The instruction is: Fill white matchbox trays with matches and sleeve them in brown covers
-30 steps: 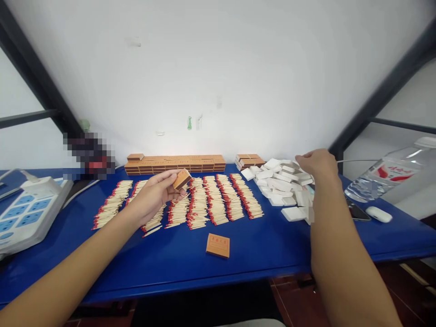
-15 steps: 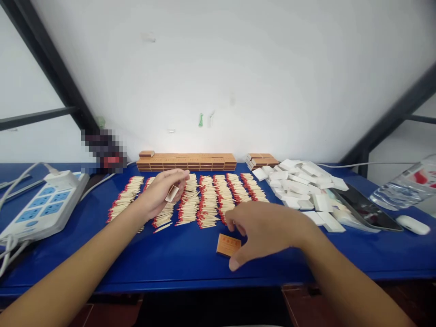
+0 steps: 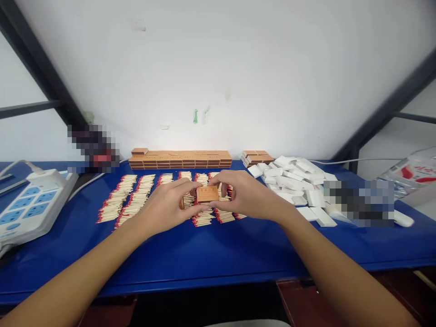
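Observation:
An orange-brown matchbox with print on its broad face is held between both hands, above the rows of matches. My right hand pinches its right side, thumb at the lower edge and fingers at the upper. From the left, my left hand closes its thumb and fingertips at the other end. The white inner tray is hidden from view. Beneath and behind the hands lie several rows of loose red-tipped matches on the blue tabletop.
Stacked matchboxes line the wall, with a smaller stack to their right. White trays are heaped at the right, near a plastic bottle and a white case. A power strip lies on the left.
My right hand has picked up the orange matchbox cover from the table and raised it. My left hand, which held a white tray, has come right and down to meet it.

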Demonstrator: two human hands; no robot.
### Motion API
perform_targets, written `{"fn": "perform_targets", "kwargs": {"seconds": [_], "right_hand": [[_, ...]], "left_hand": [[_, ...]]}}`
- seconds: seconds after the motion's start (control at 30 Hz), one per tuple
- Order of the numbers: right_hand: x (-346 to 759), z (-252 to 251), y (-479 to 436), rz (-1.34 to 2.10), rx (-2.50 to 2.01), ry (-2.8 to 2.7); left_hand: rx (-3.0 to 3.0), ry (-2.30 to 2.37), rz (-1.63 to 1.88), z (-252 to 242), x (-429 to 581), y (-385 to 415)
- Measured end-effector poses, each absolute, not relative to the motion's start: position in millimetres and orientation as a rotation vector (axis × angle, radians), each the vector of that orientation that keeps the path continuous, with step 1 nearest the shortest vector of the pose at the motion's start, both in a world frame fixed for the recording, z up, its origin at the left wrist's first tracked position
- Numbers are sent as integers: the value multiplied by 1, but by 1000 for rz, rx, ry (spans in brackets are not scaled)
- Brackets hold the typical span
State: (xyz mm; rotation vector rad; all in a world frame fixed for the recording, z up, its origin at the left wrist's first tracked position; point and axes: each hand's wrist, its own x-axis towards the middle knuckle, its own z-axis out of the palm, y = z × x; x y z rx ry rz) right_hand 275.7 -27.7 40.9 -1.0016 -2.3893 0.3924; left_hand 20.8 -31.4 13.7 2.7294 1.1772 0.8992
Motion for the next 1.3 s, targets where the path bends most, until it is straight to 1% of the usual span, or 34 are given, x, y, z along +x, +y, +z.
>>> {"fn": "perform_targets", "kwargs": {"seconds": [0.13, 0.3, 0.43, 0.53, 0.67, 0.8, 0.87, 0.93, 1.03, 1.17, 1.3], "right_hand": [[272, 29, -21, 529, -948, -2187], [260, 18, -19, 861, -946, -1833], [251, 16, -22, 1103, -878, -1777], [248, 14, -23, 1205, -852, -1691], [250, 10, -18, 1215, -917, -1647], [256, 11, -11, 1168, -930, -1551], [260, 15, -9, 1129, -945, -1500], [262, 17, -8, 1084, -976, -1475], [262, 17, -8, 1051, -1002, -1473], [260, 13, -9, 1071, -997, -1495], [260, 13, -10, 1058, -1015, -1514]], "left_hand": [[2774, 1129, 1091, 14, 16, -25], [2696, 1158, 1293, 14, 12, -21], [2712, 1113, 1295, 11, 13, -22], [2733, 1179, 1251, 10, 12, -22], [2715, 1352, 1067, 13, 9, -20], [2747, 1540, 852, 25, -3, -22], [2768, 1581, 833, 35, -18, -29], [2781, 1580, 912, 45, -41, -39], [2748, 1766, 812, 51, -91, -62], [2667, 1950, 658, 31, -162, -93], [2499, 1960, 564, -3, -200, -118]]}}
